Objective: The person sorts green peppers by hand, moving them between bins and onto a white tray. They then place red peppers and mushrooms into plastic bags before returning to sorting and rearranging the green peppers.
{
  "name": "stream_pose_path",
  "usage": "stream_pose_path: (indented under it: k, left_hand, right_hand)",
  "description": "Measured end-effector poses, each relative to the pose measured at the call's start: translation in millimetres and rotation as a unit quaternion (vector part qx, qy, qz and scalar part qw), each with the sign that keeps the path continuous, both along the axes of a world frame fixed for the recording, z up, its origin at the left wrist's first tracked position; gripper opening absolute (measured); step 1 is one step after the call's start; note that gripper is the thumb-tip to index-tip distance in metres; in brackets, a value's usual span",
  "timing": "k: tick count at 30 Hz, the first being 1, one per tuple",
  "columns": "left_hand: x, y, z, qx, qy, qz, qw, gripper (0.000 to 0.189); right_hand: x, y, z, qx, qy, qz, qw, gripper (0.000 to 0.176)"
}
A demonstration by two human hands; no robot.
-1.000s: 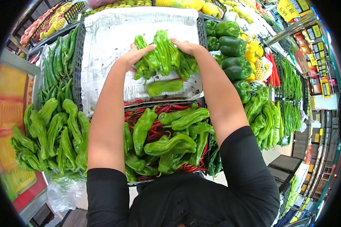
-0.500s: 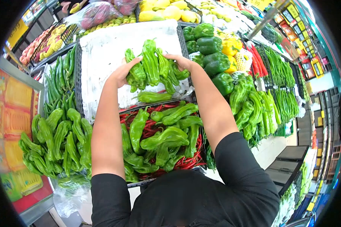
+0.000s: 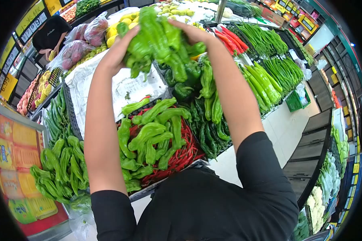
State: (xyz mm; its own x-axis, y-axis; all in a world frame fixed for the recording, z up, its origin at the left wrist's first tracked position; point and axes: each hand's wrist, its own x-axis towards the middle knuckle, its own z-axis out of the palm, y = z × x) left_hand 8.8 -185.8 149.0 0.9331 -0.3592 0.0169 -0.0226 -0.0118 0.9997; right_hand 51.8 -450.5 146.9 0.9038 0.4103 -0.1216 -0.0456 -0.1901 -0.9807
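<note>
I see the green peppers [image 3: 155, 42] bunched between my hands | left hand [image 3: 117, 50] and right hand [image 3: 194, 33] press their sides | above the newspaper-lined crate [image 3: 108, 86]

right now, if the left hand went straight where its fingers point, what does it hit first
The bunch of green peppers: the left hand points up and right, pressed against it. Beyond the bunch is the right hand, though depth is unclear.

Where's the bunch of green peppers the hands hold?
In the head view, the bunch of green peppers sits top centre, squeezed between the left hand and right hand, above the newspaper-lined crate.
</note>
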Motion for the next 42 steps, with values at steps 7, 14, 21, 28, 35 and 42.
stream_pose_path:
  k: [7,14,21,28,35,42]
  left_hand:
    - [9,-130,29,0.098,-0.008,-0.085,0.992,0.102]
    - [-8,-191,6,0.063,-0.016,-0.133,0.989,0.11]
    - [-82,-115,1,0.094,-0.001,-0.058,0.994,0.081]
    - [-143,-61,-31,0.178,-0.029,-0.008,0.984,0.108]
    - [-131,-64,-88,0.442,-0.033,-0.115,0.889,0.118]
    - [-128,-69,-118,0.419,-0.044,-0.042,0.906,0.096]
  right_hand:
    - [-63,-126,35,-0.064,-0.026,-0.173,0.983,0.078]
    - [-124,-180,20,-0.059,-0.031,-0.263,0.963,0.08]
    - [-128,-125,-43,0.032,-0.088,-0.144,0.985,0.106]
    - [-183,-57,-127,0.06,-0.022,-0.178,0.982,0.116]
    - [-272,-18,-167,-0.082,-0.069,-0.257,0.961,0.097]
    - [-292,0,-190,-0.193,-0.228,-0.271,0.915,0.091]
